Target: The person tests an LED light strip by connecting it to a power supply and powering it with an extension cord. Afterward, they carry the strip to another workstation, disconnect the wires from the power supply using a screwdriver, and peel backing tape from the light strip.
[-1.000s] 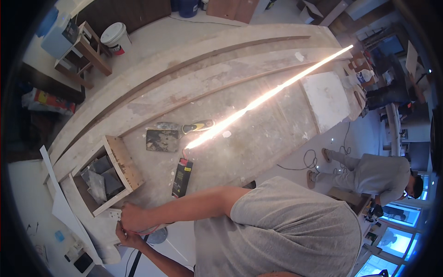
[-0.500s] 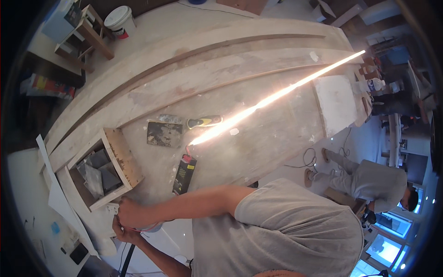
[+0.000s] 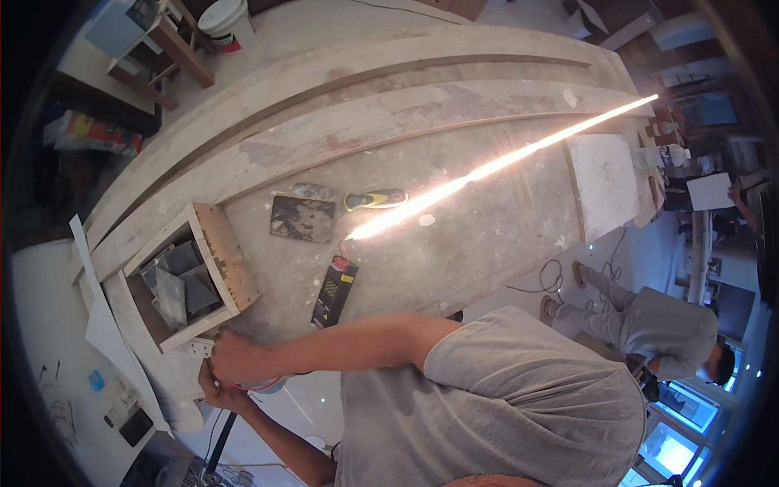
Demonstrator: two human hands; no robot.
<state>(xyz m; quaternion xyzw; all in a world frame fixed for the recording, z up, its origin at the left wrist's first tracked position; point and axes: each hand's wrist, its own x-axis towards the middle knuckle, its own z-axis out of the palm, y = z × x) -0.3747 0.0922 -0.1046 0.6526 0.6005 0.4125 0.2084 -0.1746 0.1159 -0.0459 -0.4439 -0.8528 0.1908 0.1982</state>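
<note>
My right hand [image 3: 237, 359] is closed beside a white socket block [image 3: 200, 347], just below an open wooden box. Close under it is my left hand [image 3: 221, 390], its fingers curled in. What either hand holds is hidden. A thin red wire [image 3: 268, 386] shows by my wrists. On the pale bench top lies a black power supply box [image 3: 333, 292] with red leads. They run to a long, brightly glowing light strip [image 3: 503, 165], stretched diagonally across the bench. My right forearm passes just below the black box.
A dark stained plate [image 3: 302, 217] and a yellow-black handled tool [image 3: 375, 199] lie near the strip. Grey pieces fill the wooden box [image 3: 235, 272]. A white panel [image 3: 604, 187] and a bottle [image 3: 673, 156] are at right. Beyond, a person [image 3: 665, 333] in grey bends over.
My view has shifted, so the bench and its objects appear further right. Both hands stay close together by the socket block. At far right, a white sheet beside someone's hand has come into view.
</note>
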